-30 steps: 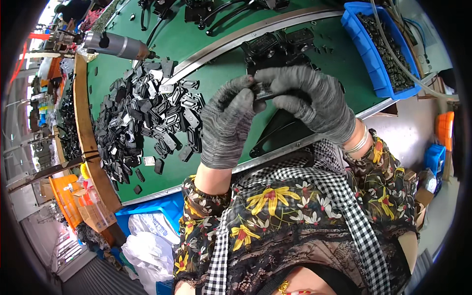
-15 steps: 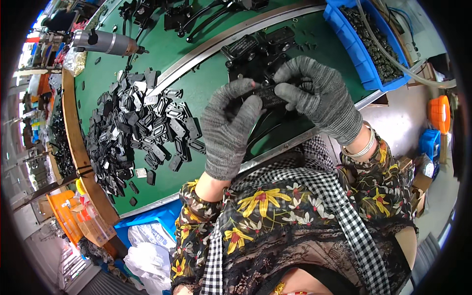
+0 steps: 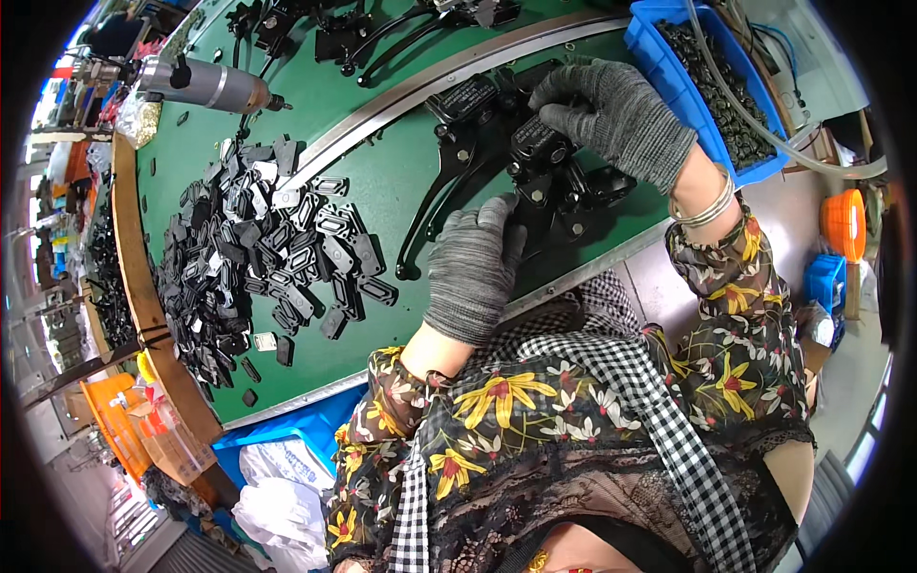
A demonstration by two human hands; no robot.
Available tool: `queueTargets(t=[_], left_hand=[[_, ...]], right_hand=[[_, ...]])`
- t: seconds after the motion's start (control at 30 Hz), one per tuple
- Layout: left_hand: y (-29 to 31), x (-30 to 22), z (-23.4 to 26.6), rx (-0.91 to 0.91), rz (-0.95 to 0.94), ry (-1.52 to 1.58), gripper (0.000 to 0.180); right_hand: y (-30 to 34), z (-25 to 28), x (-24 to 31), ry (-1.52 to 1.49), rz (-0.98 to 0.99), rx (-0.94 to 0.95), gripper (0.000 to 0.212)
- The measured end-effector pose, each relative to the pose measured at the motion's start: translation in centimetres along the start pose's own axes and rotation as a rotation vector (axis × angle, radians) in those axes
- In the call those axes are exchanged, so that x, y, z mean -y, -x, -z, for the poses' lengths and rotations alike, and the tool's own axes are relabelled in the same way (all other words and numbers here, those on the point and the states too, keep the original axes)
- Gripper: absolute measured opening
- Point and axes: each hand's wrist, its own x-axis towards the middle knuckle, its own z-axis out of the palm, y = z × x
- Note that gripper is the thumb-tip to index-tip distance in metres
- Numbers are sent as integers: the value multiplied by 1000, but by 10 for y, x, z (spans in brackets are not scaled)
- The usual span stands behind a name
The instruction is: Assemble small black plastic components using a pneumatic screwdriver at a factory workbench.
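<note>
Black lever assemblies, each with a rectangular lidded box, lie together on the green table. The nearest lever assembly (image 3: 541, 143) has its boxed lid facing up, and long curved levers (image 3: 441, 205) reach toward the left. My left hand (image 3: 470, 272), in a grey knit glove, rests by its near-left side with fingers apart and nothing visible in them. Beyond the lid is my right hand (image 3: 626, 122), gloved alike, its thumb and forefinger drawn close together. Whatever may be between those fingertips is too small or hidden to make out.
A large pile of black rectangular caps (image 3: 315, 244) spreads across the left. At the upper left hangs a grey power screwdriver (image 3: 215, 84). A metal rail (image 3: 382, 95) crosses the table. The blue bin (image 3: 673, 91) at the right holds small metal parts. More levers (image 3: 406, 38) lie beyond the rail.
My hands have separated from over the near lever assembly, uncovering its lid and levers. The right has moved up and away; the left has dropped slightly lower and its fingers have loosened.
</note>
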Motion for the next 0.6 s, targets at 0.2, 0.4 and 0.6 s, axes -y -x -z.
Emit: queueTargets(t=[0.2, 0.4, 0.6], left_hand=[[3, 8, 3, -51, -82, -22, 29], [9, 11, 13, -23, -90, -42, 28], [13, 20, 9, -46, -82, -28, 27]], right_hand=[[10, 2, 2, 208, 105, 9, 20], [35, -22, 26, 455, 110, -165, 17], [37, -26, 29, 650, 148, -204, 17]])
